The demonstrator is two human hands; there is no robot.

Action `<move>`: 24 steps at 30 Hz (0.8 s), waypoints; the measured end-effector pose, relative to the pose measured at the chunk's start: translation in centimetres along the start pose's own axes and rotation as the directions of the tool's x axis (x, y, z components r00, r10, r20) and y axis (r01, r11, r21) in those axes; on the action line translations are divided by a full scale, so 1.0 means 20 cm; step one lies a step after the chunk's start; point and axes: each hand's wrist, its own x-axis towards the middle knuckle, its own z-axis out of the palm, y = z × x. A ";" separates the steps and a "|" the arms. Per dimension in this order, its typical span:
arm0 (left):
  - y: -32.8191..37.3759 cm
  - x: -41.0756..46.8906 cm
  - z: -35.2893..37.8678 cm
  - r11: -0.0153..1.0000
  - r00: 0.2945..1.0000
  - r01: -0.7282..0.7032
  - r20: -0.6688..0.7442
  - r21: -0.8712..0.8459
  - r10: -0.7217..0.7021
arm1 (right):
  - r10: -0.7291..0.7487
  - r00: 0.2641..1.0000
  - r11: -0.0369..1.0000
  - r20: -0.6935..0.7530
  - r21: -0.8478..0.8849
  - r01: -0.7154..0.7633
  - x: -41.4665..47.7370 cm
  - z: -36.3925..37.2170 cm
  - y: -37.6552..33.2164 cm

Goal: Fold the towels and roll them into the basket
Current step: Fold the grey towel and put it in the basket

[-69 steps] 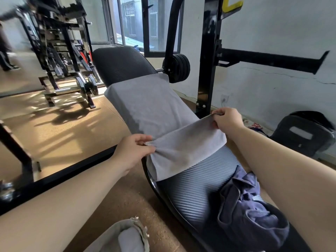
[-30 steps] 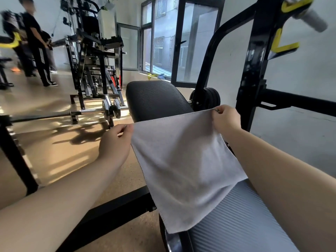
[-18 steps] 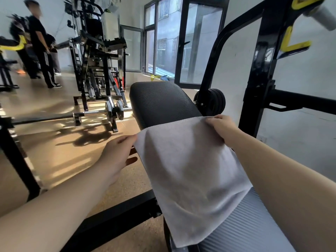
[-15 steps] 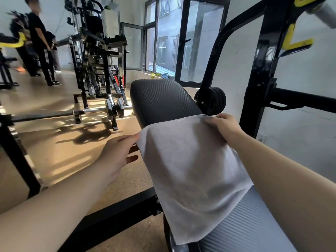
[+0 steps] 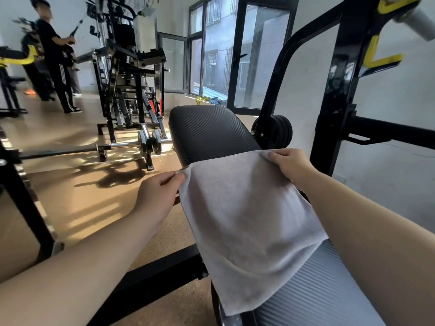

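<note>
Grey towel (image 5: 247, 222) lies spread over the black padded counter (image 5: 207, 132), its near-left corner hanging off the side. Left grip (image 5: 156, 198) pinches the towel's far-left corner between thumb and curled fingers, just off the counter's left edge. Right grip (image 5: 290, 164) is clamped on the far-right corner, over the pad. Barbell (image 5: 131, 147) on the floor behind; a person (image 5: 55, 55) stands far left.

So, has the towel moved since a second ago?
Yes. The towel, pinched by the left hand and right hand, has come down: its top edge now sits lower on the black bench pad, showing more of the pad.
</note>
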 end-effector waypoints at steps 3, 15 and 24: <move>0.01 -0.01 0.00 0.999 0.999 -0.005 -0.045 -0.042 0.003 | -0.027 0.996 0.999 -0.082 -0.045 0.023 0.00 -0.03 -0.03; 0.29 -0.16 -0.02 0.985 0.985 -0.114 -0.145 -0.127 0.095 | -0.038 0.955 0.987 -0.293 0.137 0.081 -0.14 -0.28 -0.26; 0.54 -0.34 -0.22 0.953 0.933 -0.299 -0.221 -0.043 0.282 | -0.048 0.958 0.957 -0.282 0.262 0.125 -0.46 -0.43 -0.47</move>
